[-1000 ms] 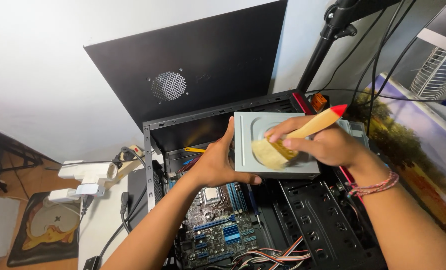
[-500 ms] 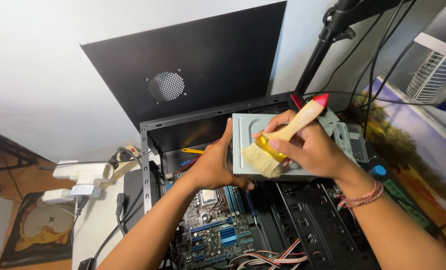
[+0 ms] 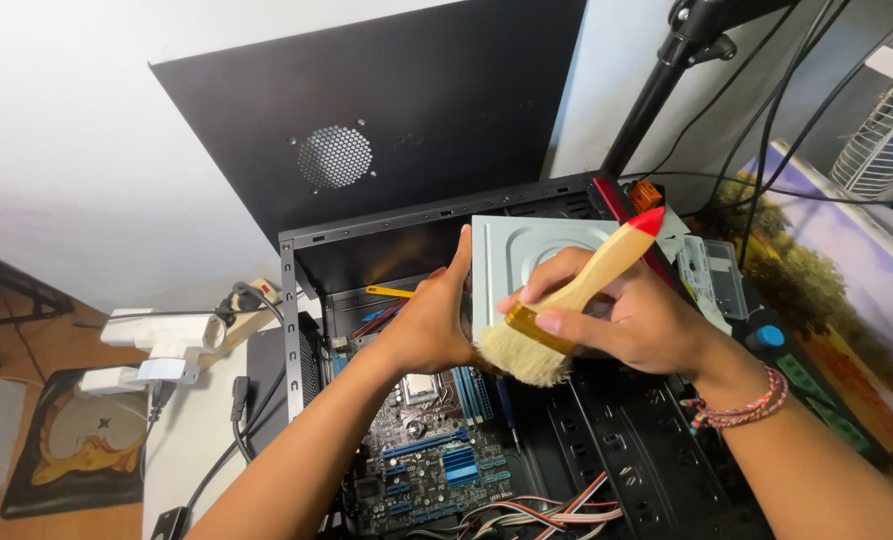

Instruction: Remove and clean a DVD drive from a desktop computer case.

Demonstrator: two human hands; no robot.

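My left hand (image 3: 431,322) grips the left edge of a grey metal optical drive (image 3: 526,252), holding it tilted above an open black computer case (image 3: 386,240). My right hand (image 3: 631,320) holds a paintbrush (image 3: 576,300) with a wooden handle, red tip and pale bristles. The bristles rest at the drive's lower left edge, close to my left thumb. Below the hands lies the motherboard (image 3: 436,465) with blue slots and heat sinks.
The case's black side panel (image 3: 386,110) with a round vent leans against the wall behind. A white power strip with plugs (image 3: 166,335) sits at the left. A black stand pole (image 3: 656,90) rises at the right, beside cables and a landscape picture (image 3: 826,260).
The brush has swept down and left across the drive, from its middle to its lower left edge. My left hand keeps its grip on the drive.
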